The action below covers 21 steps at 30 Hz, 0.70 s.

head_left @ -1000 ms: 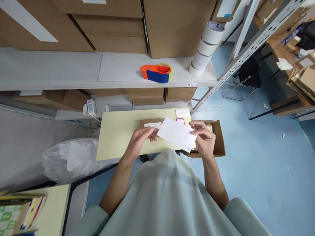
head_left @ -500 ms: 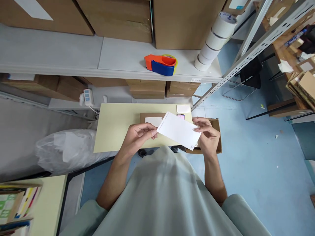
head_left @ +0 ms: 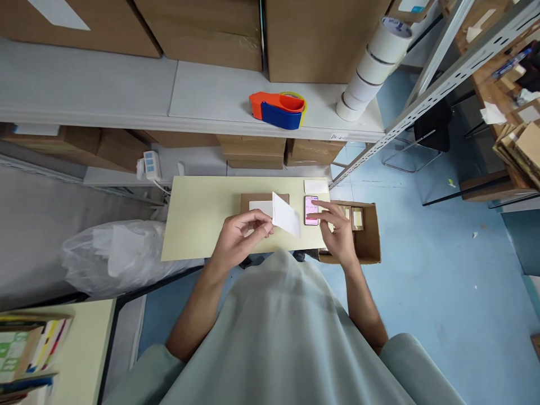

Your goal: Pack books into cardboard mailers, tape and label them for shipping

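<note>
My left hand (head_left: 238, 233) pinches one corner of a white envelope (head_left: 286, 215), which hangs tilted above the pale yellow table (head_left: 198, 216). Just behind it lies a flat brown cardboard piece (head_left: 261, 198) with a white label. My right hand (head_left: 335, 230) is off the envelope, its fingers spread and reaching over a phone (head_left: 311, 210) with a lit pink screen on the table's right end. A small white card (head_left: 315, 186) lies beyond the phone.
An open cardboard box (head_left: 366, 236) with small items stands right of the table. The shelf behind holds an orange and blue tape dispenser (head_left: 278, 109), a leaning stack of tape rolls (head_left: 371, 67) and large cartons. A plastic bag (head_left: 112, 256) lies at the left.
My right hand let go of the envelope and moved toward the phone. The envelope swung edge-on in my left hand, uncovering the phone.
</note>
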Motion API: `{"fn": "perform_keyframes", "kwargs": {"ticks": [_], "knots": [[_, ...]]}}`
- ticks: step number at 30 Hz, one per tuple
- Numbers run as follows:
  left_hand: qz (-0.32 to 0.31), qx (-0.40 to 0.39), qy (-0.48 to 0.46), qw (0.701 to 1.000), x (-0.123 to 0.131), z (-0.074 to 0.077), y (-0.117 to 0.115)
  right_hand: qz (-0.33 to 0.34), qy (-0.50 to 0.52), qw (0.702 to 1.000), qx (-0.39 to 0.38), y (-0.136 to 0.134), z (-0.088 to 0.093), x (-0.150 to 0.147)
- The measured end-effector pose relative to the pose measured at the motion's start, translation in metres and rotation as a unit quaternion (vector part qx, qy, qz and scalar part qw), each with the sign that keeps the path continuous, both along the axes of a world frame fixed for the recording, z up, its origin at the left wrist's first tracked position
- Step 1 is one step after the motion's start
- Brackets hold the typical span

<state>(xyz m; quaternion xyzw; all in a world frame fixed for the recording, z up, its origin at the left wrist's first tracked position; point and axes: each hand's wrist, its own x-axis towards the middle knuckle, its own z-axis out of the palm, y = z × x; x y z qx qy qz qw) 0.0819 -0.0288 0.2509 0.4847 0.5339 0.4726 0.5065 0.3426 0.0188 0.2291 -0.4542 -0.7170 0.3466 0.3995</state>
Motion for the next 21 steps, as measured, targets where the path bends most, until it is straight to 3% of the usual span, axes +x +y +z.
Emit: {"fn": "perform_keyframes", "kwargs": {"ticks": [9,21], "knots": [[-0.068,0.064,0.11,0.99,0.009,0.001,-0.002,0.056,0.045,0.995,-0.063,-0.024,0.018,-0.049],[-0.082,0.081,0.166,0.979,0.015,-0.011,-0.007,0.039,0.029,0.992,-0.113,-0.024,0.006,-0.045]]}}
